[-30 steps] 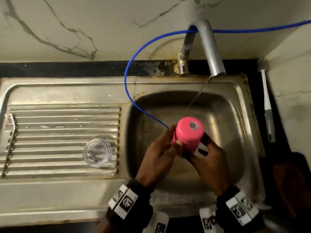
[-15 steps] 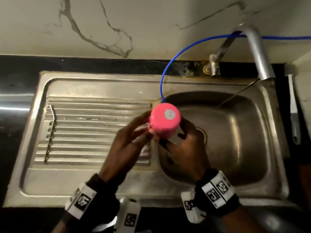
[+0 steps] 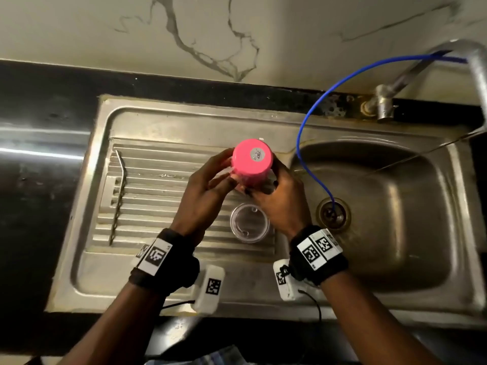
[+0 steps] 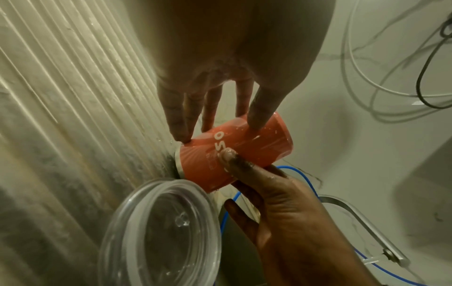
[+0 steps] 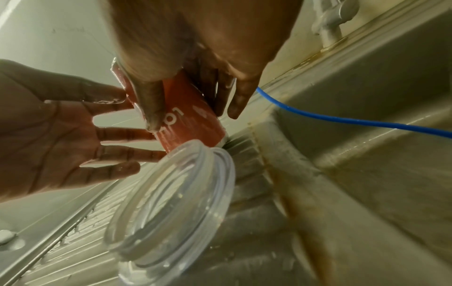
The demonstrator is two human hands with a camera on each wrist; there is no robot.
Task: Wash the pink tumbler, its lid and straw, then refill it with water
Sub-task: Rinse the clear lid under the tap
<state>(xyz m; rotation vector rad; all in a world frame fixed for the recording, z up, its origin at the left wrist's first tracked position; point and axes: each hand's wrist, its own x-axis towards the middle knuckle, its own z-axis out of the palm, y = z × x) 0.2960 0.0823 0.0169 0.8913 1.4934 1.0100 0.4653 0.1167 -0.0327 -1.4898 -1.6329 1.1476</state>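
Note:
The pink tumbler (image 3: 251,159) stands mouth down on the ribbed drainboard (image 3: 158,185), base up with a round sticker. My right hand (image 3: 274,191) grips its side between thumb and fingers (image 5: 151,104). My left hand (image 3: 210,180) touches the other side with straight fingertips (image 4: 179,133), palm open. The wet tumbler (image 4: 244,151) shows white lettering, also seen on the tumbler (image 5: 190,123) in the right wrist view. The clear lid (image 3: 249,222) lies on the drainboard just in front of it, close to both wrist cameras as the lid (image 4: 159,232) and lid (image 5: 171,193). A bent metal straw (image 3: 118,196) lies at the drainboard's left end.
The steel sink basin (image 3: 382,246) lies to the right, with a drain (image 3: 333,214) that a blue hose (image 3: 311,119) runs into. The tap (image 3: 477,75) at the far right lets out a thin stream of water. Black counter (image 3: 39,206) lies to the left.
Both hands carried the upturned tumbler from over the basin leftward to the drainboard, behind the lid. The left fingers have straightened against it.

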